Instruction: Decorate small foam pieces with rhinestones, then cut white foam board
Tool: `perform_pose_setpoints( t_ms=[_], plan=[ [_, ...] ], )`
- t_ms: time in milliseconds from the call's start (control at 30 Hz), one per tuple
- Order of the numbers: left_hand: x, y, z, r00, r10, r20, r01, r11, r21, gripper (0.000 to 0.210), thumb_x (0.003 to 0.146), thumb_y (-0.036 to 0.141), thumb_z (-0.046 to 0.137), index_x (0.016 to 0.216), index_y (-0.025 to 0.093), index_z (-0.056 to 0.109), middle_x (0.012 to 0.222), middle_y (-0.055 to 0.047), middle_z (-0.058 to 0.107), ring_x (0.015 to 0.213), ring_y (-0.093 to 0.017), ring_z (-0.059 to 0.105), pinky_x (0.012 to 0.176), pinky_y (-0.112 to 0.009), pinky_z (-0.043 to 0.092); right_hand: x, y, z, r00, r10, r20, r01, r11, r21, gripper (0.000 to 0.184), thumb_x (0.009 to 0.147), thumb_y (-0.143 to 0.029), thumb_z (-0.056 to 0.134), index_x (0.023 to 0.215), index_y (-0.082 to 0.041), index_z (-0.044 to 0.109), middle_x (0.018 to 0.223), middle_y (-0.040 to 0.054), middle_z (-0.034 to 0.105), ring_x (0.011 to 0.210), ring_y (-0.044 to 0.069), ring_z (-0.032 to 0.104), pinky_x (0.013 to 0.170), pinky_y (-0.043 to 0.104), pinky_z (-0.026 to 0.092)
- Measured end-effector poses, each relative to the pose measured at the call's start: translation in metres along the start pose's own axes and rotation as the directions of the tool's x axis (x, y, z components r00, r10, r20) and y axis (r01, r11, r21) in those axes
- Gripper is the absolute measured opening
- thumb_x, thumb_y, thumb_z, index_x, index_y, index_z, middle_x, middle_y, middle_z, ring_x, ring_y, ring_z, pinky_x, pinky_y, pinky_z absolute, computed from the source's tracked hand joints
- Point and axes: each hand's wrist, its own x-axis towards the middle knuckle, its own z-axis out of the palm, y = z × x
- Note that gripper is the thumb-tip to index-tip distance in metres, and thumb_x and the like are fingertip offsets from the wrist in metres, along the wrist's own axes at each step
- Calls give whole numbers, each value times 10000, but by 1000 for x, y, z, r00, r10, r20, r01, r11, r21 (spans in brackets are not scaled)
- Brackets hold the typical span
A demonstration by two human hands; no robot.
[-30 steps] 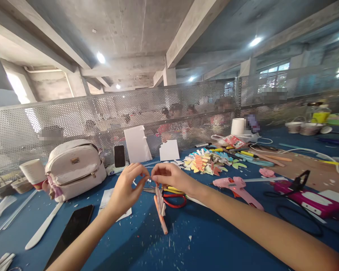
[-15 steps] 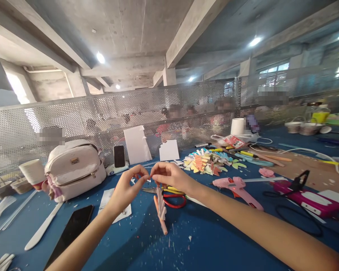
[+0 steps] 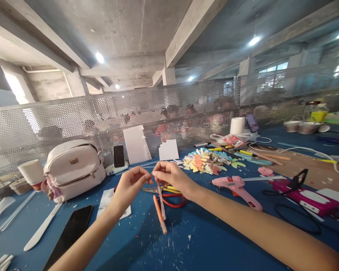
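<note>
My right hand [image 3: 172, 178] is closed in a pinch. From its fingers hangs a thin pale pink strip [image 3: 162, 205], turned nearly edge-on. My left hand [image 3: 132, 184] is just left of it, thumb and fingers pinched together; what lies between them, if anything, is too small to make out. A slim gap parts the two hands' fingertips. Below them an orange stick [image 3: 159, 216] shows beside the strip; whether they touch is unclear. Red-handled scissors [image 3: 175, 200] and a tool with yellow handles [image 3: 171, 189] lie behind, partly hidden by my right hand.
Left are a white backpack [image 3: 73, 169], a dark phone [image 3: 70, 235] and a white plastic knife [image 3: 42, 227]. A heap of coloured scraps [image 3: 205, 161] lies beyond my right hand. Rightward are a pink glue gun [image 3: 237, 190] and a magenta corded device [image 3: 305, 197]. Perforated metal panels [image 3: 147, 109] stand behind.
The pale pink piece has turned from showing its fringed, feather-like side to nearly edge-on. My fingertips, which met before, are slightly apart. The orange stick has hardly moved.
</note>
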Motion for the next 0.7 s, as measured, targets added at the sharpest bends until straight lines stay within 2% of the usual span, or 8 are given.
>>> perform_pose_setpoints(
  t_ms=[167,267,400,500,700],
  plan=[
    [-3,0,3,999,38,-27,-37,997,61,198,901,326,602,782,177,654,775,-42,700,778,-196,654,752,-303,487,1,3,1,1000,1,-1,-1,1000,6,272,798,-408,696,793,-163,579,667,-13,600,565,94,495,508,212,343],
    [-5,3,3,998,57,-34,-54,993,108,184,908,300,593,789,179,666,791,-41,703,791,-202,649,771,-312,472,2,4,1,998,-64,-6,64,997,-43,237,817,-377,680,788,-170,569,660,-17,597,552,94,482,510,218,353],
    [-6,5,2,996,76,-39,-69,985,155,167,910,270,596,786,184,669,783,-27,691,795,-195,626,766,-303,444,1,6,1,982,-190,-11,186,970,-158,173,859,-318,646,788,-180,569,712,-6,609,647,122,557,598,240,436],
    [-6,5,2,996,89,-30,-83,985,151,170,915,271,586,789,182,657,774,-23,678,781,-187,616,753,-295,444,-2,6,2,966,-256,-19,242,933,-267,134,889,-284,620,808,-185,580,753,-1,613,704,135,590,596,236,445],
    [-5,6,1,997,83,4,-83,994,77,202,913,306,576,766,172,611,723,-5,610,712,-160,581,685,-270,452,-6,1,4,948,-319,3,295,872,-390,110,902,-234,594,805,-187,577,718,-18,600,631,109,554,527,212,409]
  ],
)
